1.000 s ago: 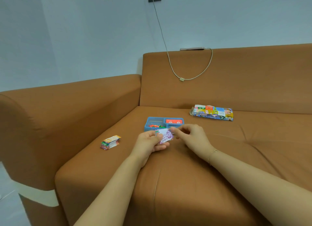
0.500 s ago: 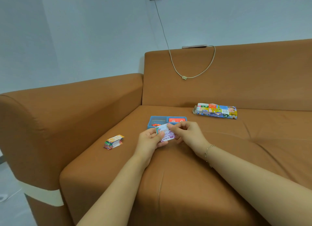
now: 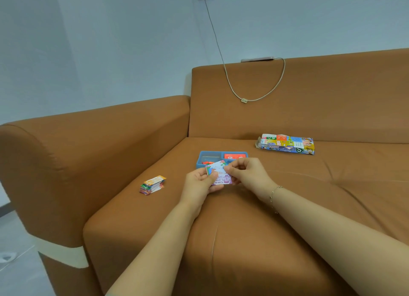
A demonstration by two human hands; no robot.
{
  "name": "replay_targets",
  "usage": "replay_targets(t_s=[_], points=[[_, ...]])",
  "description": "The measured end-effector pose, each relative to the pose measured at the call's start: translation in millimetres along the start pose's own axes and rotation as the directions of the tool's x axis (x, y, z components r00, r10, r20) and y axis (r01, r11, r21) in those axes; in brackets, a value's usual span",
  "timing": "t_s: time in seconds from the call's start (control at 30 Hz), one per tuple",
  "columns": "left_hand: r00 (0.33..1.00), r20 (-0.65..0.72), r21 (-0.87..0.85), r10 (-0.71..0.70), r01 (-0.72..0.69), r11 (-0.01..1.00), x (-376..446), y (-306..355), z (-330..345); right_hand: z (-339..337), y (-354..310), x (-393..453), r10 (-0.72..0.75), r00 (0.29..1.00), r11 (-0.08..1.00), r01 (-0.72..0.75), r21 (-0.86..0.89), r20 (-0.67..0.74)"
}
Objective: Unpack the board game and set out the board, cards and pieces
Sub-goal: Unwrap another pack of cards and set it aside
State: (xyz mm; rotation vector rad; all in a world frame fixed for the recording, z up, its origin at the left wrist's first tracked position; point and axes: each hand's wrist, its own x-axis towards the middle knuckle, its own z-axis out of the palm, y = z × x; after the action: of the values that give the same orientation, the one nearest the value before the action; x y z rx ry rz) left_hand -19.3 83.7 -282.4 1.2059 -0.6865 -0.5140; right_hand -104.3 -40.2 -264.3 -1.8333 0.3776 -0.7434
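Both the left hand [image 3: 200, 181] and right hand [image 3: 245, 174] pinch a thin card packet [image 3: 219, 174], probably light, bendy and slippery, best gripped by its edges.

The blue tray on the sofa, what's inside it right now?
The blue tray has a red card deck in its right compartment and orange pieces at front left. The hands and their cards hide its near edge.

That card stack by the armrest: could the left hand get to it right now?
Probably yes, once freed. The card stack lies in the open on the sofa, with nothing between it and the left hand. But that hand holds a card bundle with the right hand.
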Motion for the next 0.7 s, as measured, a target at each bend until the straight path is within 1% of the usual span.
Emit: replay_targets(t_s=[0.1,0.17,0.3,0.47,0.53,0.63,0.7], points=[[1.0,-0.004,0.011,-0.003,0.003,1.0,0.7,-1.1,0.1,-2.4,-0.5,1.6,0.041,0.999,0.999,-0.041,-0.01,0.028],[1.0,0.001,0.019,-0.005,0.005,1.0,1.1,-1.1,-0.6,-3.4,-2.1,2.3,0.059,0.998,0.998,-0.059,-0.006,0.023],[0.999,0.028,0.032,-0.017,0.016,0.999,-0.1,-0.7,-0.7,-1.6,-4.9,0.2,0.024,1.0,0.999,-0.024,-0.038,-0.002],[1.0,0.017,0.013,-0.024,0.024,1.0,-0.8,0.2,-0.3,-0.7,-4.6,-1.1,0.019,0.999,0.997,-0.016,-0.07,0.039],[1.0,0.006,0.003,-0.027,0.027,1.0,-0.1,0.0,-0.4,-0.2,-5.4,-1.6,0.025,0.999,0.999,-0.024,-0.047,0.028],[0.999,0.005,-0.005,-0.035,0.035,0.999,0.3,0.3,-0.4,1.2,-9.3,-2.1,0.008,1.0,1.0,-0.008,0.008,-0.026],[0.999,0.007,0.007,-0.037,0.037,0.999,0.6,0.6,-0.1,1.5,-9.8,-1.0,-0.004,1.0,1.0,0.004,0.006,-0.029]])
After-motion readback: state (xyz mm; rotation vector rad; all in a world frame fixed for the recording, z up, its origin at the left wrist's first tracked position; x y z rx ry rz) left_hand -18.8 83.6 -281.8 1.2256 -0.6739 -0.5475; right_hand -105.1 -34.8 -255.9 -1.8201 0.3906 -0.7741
